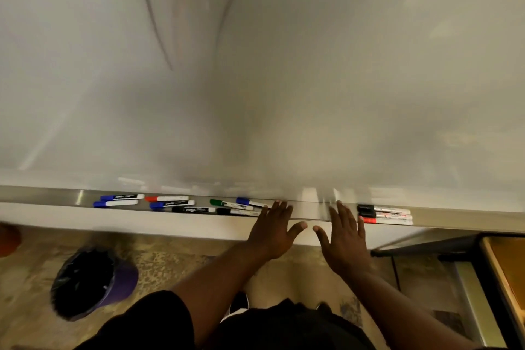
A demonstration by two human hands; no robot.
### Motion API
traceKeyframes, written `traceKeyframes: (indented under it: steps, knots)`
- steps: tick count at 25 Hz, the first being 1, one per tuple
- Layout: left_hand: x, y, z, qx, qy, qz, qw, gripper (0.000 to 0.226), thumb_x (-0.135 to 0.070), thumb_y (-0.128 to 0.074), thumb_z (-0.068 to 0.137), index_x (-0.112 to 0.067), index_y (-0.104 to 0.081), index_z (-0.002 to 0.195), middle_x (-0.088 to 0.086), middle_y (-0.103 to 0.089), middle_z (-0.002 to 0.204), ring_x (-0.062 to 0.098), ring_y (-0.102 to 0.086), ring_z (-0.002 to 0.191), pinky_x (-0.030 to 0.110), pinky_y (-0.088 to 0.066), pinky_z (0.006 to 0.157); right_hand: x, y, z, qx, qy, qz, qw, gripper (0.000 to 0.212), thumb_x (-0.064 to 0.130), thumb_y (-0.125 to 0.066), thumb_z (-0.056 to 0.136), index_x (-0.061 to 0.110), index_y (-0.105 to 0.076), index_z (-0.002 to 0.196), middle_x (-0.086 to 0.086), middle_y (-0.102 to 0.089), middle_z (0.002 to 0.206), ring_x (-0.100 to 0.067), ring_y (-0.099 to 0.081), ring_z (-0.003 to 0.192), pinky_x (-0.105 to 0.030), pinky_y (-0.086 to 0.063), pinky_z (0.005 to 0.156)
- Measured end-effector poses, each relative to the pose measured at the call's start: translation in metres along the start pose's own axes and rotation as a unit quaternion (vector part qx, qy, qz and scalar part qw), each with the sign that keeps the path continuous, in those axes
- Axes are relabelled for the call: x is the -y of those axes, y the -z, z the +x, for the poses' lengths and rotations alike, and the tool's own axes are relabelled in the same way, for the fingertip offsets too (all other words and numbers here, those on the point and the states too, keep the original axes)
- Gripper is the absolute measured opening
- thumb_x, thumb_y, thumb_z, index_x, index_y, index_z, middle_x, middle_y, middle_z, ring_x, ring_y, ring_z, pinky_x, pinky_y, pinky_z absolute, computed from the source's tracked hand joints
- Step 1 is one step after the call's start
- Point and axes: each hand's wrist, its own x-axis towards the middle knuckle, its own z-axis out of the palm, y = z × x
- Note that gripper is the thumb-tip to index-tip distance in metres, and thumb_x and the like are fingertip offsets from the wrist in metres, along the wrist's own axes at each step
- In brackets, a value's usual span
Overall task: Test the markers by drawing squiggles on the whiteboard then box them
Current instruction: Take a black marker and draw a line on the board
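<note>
Markers (181, 204), slim capped barrels, lie just beyond the left hand (272, 231) and right hand (345, 244), both spread flat with straight fingers, in a brushed-metal tray (56, 196). Most are at the left hand's nine o'clock, three at the right hand's two o'clock. Farther, the glossy whiteboard (341, 79) bears dark curved lines (153, 17) at eleven o'clock.

Whiteboard (312, 65): white, upright, dark curved strokes near its top edge, left of centre.
Eight capped markers (172, 204): blue, red, black, green; lying flat along the marker tray (42, 194), left to middle.
Three capped markers (383, 215): black, red; stacked side by side toward the tray's right end.
</note>
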Motion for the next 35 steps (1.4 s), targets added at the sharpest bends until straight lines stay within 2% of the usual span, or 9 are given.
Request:
traceKeyframes:
  steps: [3,6,9,16,22,26,31,33,35]
  knots:
    - [0.043,0.012,-0.013,0.002,-0.027,0.045,0.999,0.089,-0.076,-0.004,0.087,-0.021,-0.011,0.157,0.000,-0.002,0.165,0.016,0.005,0.151,0.041,0.002,0.123,0.042,-0.011,0.004,0.014,0.016,0.008,1.000,0.077,0.070,-0.013,0.096,0.023,-0.027,0.155,-0.001,-0.015,0.166,-0.019,-0.006,0.154,-0.047,-0.001,0.124]
    - [0.088,0.022,-0.025,0.005,-0.048,0.081,0.996,0.082,-0.071,-0.012,0.094,-0.018,-0.009,0.157,0.002,-0.001,0.165,0.017,0.006,0.151,0.039,0.006,0.121,0.092,-0.027,0.009,0.018,0.054,0.022,0.998,0.058,0.056,-0.035,0.101,0.026,-0.038,0.150,0.001,-0.033,0.159,-0.018,-0.021,0.150,-0.045,-0.010,0.123]
    - [0.126,0.025,-0.035,0.001,-0.039,0.106,0.994,0.081,-0.069,-0.013,0.096,-0.017,-0.010,0.157,0.003,-0.003,0.165,0.018,0.004,0.152,0.041,0.004,0.123,0.138,-0.041,0.016,0.006,0.076,0.040,0.996,0.048,0.043,-0.049,0.101,0.023,-0.047,0.145,0.000,-0.049,0.148,-0.019,-0.037,0.141,-0.043,-0.022,0.120]
    - [0.181,0.033,-0.041,0.054,-0.022,0.123,0.991,0.082,-0.070,-0.013,0.095,-0.017,-0.005,0.157,0.003,-0.003,0.165,0.018,0.001,0.152,0.042,0.005,0.122,0.182,-0.062,0.029,0.042,0.044,0.017,0.998,0.045,0.033,-0.054,0.100,0.023,-0.049,0.143,0.002,-0.050,0.146,-0.020,-0.043,0.137,-0.039,-0.032,0.113]
    - [0.181,0.040,-0.038,0.057,-0.045,0.115,0.991,0.079,-0.066,-0.018,0.098,-0.015,-0.005,0.157,0.004,-0.003,0.165,0.019,0.000,0.152,0.040,0.005,0.120,0.189,-0.060,0.046,0.039,0.009,-0.002,0.999,0.036,0.022,-0.058,0.096,0.022,-0.055,0.132,-0.001,-0.057,0.127,-0.023,-0.054,0.115,-0.038,-0.042,0.097]
    - [0.186,0.045,-0.036,0.053,-0.050,0.100,0.992,0.078,-0.065,-0.021,0.098,-0.016,-0.008,0.157,0.004,-0.006,0.165,0.019,-0.003,0.152,0.040,0.002,0.122,0.191,-0.058,0.056,0.053,-0.009,0.009,0.998,0.032,0.016,-0.060,0.092,0.020,-0.058,0.124,-0.001,-0.059,0.119,-0.023,-0.057,0.105,-0.037,-0.042,0.095]
    - [0.198,0.058,-0.036,0.002,-0.061,0.051,0.997,0.066,-0.049,-0.039,0.102,-0.018,-0.017,0.156,0.002,-0.019,0.163,0.019,-0.014,0.150,0.036,-0.005,0.121,0.191,-0.055,0.049,0.023,0.007,0.024,0.999,0.035,0.002,-0.061,0.084,0.020,-0.065,0.115,0.000,-0.058,0.112,-0.024,-0.056,0.099,-0.036,-0.035,0.093]
    - [0.204,0.061,-0.038,-0.034,-0.064,0.026,0.997,0.057,-0.042,-0.042,0.102,-0.019,-0.028,0.153,0.001,-0.032,0.157,0.020,-0.028,0.144,0.035,-0.016,0.118,0.196,-0.052,0.045,-0.003,0.015,0.043,0.999,0.034,0.000,-0.061,0.084,0.019,-0.066,0.111,0.000,-0.058,0.108,-0.025,-0.056,0.095,-0.034,-0.034,0.087]
    - [0.207,0.062,-0.039,-0.080,-0.074,0.012,0.994,0.043,-0.036,-0.045,0.102,-0.020,-0.046,0.143,0.001,-0.051,0.141,0.022,-0.047,0.128,0.034,-0.030,0.107,0.200,-0.051,0.039,-0.021,0.030,0.067,0.997,0.030,-0.001,-0.063,0.084,0.018,-0.066,0.107,-0.001,-0.060,0.104,-0.026,-0.058,0.090,-0.034,-0.037,0.081]
